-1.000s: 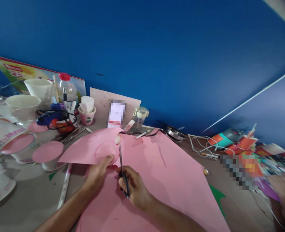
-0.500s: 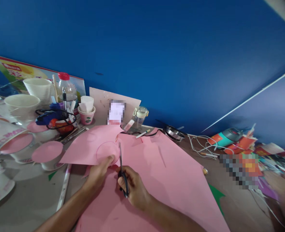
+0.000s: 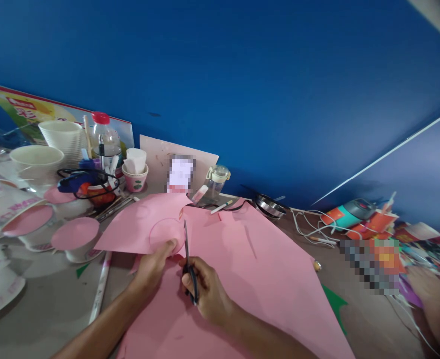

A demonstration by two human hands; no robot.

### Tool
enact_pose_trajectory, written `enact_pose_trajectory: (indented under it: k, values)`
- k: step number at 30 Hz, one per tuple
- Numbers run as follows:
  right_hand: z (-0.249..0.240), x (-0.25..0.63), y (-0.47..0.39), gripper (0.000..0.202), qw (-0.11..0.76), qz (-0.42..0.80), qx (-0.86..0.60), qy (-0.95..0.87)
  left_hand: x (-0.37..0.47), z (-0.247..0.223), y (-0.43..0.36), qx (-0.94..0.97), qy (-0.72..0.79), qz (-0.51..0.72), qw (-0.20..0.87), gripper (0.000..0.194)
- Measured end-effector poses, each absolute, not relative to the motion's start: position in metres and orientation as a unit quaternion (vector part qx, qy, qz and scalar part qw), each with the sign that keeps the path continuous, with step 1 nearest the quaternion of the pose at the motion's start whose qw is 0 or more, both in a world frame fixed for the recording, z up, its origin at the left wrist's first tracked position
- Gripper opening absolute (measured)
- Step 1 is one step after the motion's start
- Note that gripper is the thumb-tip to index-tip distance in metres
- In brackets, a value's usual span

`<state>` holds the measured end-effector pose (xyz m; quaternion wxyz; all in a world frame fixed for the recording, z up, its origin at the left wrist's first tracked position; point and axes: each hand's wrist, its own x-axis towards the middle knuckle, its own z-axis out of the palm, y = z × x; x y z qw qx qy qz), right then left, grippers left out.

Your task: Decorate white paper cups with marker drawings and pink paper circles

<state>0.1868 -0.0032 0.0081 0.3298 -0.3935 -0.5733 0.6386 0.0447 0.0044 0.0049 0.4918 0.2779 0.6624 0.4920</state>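
My left hand [image 3: 157, 263] pinches the lower edge of a pink paper sheet [image 3: 130, 232], thumb on top near a circle drawn on it. In my right hand [image 3: 208, 289] is a pair of black-handled scissors [image 3: 187, 252], its blades pointing away from me along the right side of the drawn circle. Whether the blades are apart I cannot tell. Under both hands lies a larger pink sheet [image 3: 264, 279], spread over the table.
Paper cups with pink tops [image 3: 75, 234] and stacked white cups [image 3: 61, 139] crowd the left. A phone [image 3: 180, 172] leans at the back beside a small clear bottle [image 3: 217, 182]. Tape [image 3: 270, 205] and white cables [image 3: 309, 224] lie right. Another person's hand [image 3: 429, 289] is at far right.
My hands, the scissors and the paper hold nearly the same position. The other person's hand at the far right has shifted slightly. The view has moved a little.
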Motion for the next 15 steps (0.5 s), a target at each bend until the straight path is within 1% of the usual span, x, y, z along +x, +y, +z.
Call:
enact_pose_trajectory:
  k: [3, 9, 15]
  values:
    - [0.006, 0.1875, -0.003, 0.052, 0.33, 0.637, -0.394, -0.574, 0.0435, -0.0002, 0.0052, 0.25, 0.654, 0.485, 0.525, 0.035]
    - [0.0031, 0.1883, -0.0026, 0.048, 0.326, 0.643, -0.396, -0.569, 0.0437, -0.0012, 0.0064, 0.225, 0.658, 0.472, 0.542, 0.035]
    - [0.0036, 0.1854, -0.003, 0.048, 0.333, 0.649, -0.4, -0.554, 0.0422, -0.0018, 0.0067, 0.23, 0.645, 0.478, 0.55, 0.036]
